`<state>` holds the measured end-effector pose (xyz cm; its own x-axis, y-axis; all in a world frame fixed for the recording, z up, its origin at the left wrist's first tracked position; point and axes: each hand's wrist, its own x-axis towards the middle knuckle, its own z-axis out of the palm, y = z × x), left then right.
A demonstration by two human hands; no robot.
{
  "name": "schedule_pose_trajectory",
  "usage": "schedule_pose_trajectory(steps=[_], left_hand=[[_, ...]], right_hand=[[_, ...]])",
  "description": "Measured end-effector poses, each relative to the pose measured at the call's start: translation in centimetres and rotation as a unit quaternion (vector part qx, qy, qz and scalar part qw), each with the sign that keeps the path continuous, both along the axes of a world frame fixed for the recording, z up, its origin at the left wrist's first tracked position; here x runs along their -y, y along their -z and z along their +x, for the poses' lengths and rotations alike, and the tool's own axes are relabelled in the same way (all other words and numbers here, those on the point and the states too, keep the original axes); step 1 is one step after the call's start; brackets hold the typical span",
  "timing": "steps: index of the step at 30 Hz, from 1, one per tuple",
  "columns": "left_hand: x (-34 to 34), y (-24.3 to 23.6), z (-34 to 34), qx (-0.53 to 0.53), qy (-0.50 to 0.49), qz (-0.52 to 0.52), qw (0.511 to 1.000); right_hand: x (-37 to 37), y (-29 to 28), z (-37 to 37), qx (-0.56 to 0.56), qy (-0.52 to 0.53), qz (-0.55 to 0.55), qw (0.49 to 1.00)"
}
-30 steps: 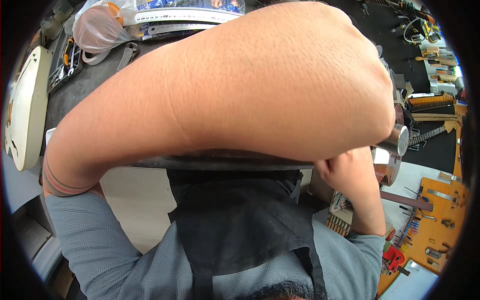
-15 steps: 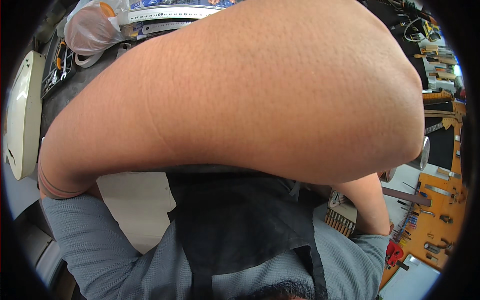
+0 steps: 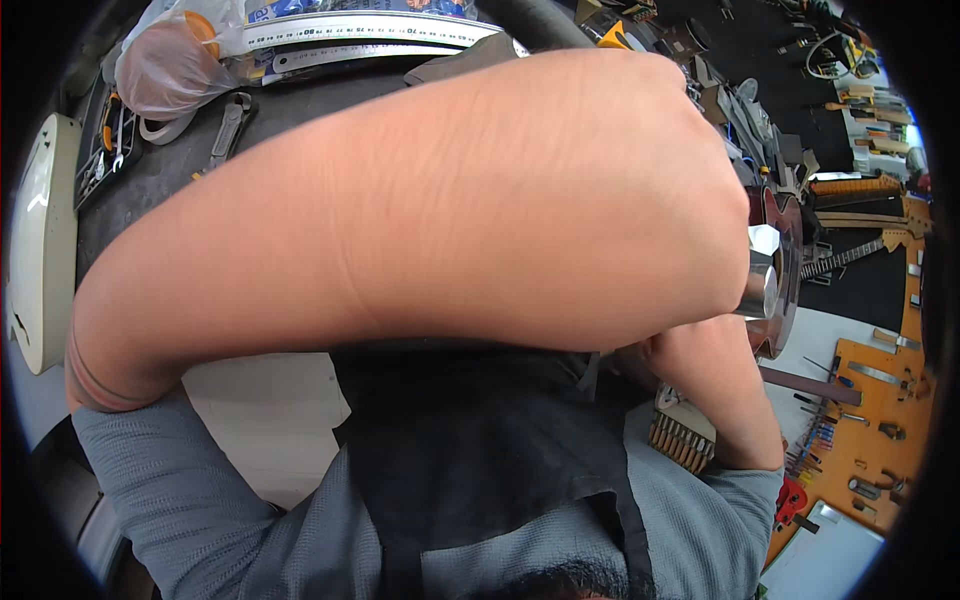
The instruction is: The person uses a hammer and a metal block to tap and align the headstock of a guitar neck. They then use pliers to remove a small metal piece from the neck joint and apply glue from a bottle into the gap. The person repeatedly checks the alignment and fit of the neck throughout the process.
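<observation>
A: What are the person's hands nearest to?
B: A silver metal cylinder (image 3: 766,290) is poking out at centre right of the frame, just beyond the left hand (image 3: 610,190).

A: What is changing?
B: The left forearm (image 3: 280,250) is covering less than half a second ago, so the cylinder is showing more, though any contact is staying hidden.

A: How is it looking?
B: Shiny and smooth, with a rounded end; a glossy reddish curved body (image 3: 789,250) is showing beside it.

A: And the hands?
B: The right hand (image 3: 700,360) is reaching in below the left. Fingers are hiding, so I can't tell whether either is spread or pinching.

A: Farther out?
B: A grey tool (image 3: 231,128) is lying on the dark tabletop (image 3: 295,108), upper left.
</observation>
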<state>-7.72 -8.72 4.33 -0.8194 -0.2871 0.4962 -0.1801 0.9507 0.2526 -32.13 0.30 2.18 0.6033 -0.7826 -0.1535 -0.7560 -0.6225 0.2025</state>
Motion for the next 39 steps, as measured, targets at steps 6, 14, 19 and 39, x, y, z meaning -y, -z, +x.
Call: schedule_pose_trajectory(steps=[6,14,19,39], left_hand=[[-0.4,-1.0,0.7,0.005,-0.031,-0.014,0.999],[0.2,-0.3,0.6,0.007,-0.016,0.001,1.000],[0.4,-1.2,1.3,0.004,0.003,0.023,1.000],[1.2,-1.4,2.6,0.008,0.023,0.070,0.997]], right_hand=[[0.7,-2.8,1.7,-0.044,-0.008,0.031,0.999],[1.6,-2.8,0.8,-0.050,-0.051,0.013,0.997],[1.9,-4.0,1.4,-0.043,-0.018,0.069,0.997],[4.5,-5.7,2.3,-0.071,-0.027,0.147,0.986]])
